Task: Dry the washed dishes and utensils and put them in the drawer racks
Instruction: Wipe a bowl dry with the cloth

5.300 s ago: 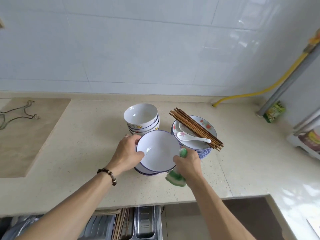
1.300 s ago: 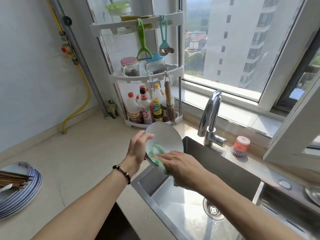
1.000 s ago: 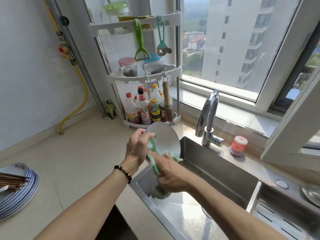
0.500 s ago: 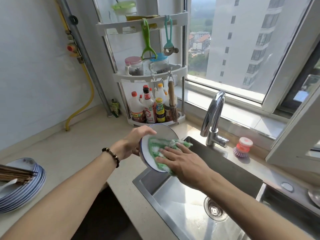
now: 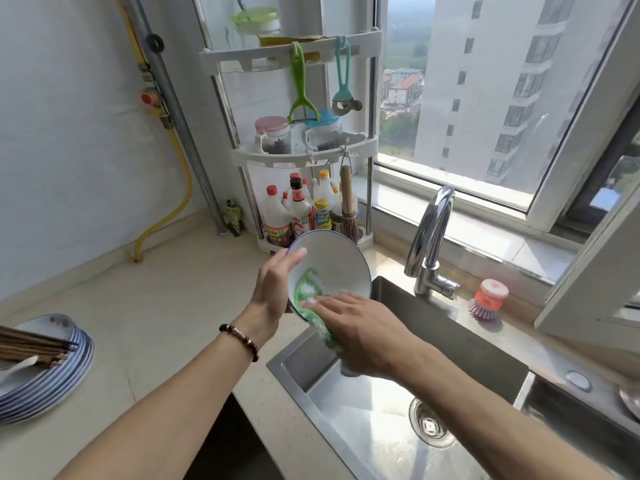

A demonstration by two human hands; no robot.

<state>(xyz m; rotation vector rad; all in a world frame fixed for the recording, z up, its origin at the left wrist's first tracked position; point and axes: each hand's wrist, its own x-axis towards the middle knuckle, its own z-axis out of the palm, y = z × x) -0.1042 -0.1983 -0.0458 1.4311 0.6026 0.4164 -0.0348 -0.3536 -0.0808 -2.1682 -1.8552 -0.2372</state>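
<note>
My left hand (image 5: 273,285) grips the rim of a white bowl with a blue edge (image 5: 337,263), thumb inside, holding it tilted over the sink's left corner. My right hand (image 5: 360,327) presses a green and white cloth (image 5: 308,292) against the lower inside of the bowl; the cloth trails down under the palm. A stack of blue-rimmed plates (image 5: 74,368) with brown chopsticks (image 5: 31,344) and a white spoon (image 5: 15,365) on top sits on the counter at the far left.
The steel sink (image 5: 381,410) with its drain lies below my hands, and the faucet (image 5: 429,244) stands behind it. A corner rack (image 5: 304,157) holds bottles, jars and hanging tools. A dish brush (image 5: 488,299) rests by the window sill. Beige counter (image 5: 138,306) stretches left.
I carried the bowl from the counter stack to the sink. Over the last second the cloth has swept round the bowl's inside to its lower part, and the bowl has tipped more upright.
</note>
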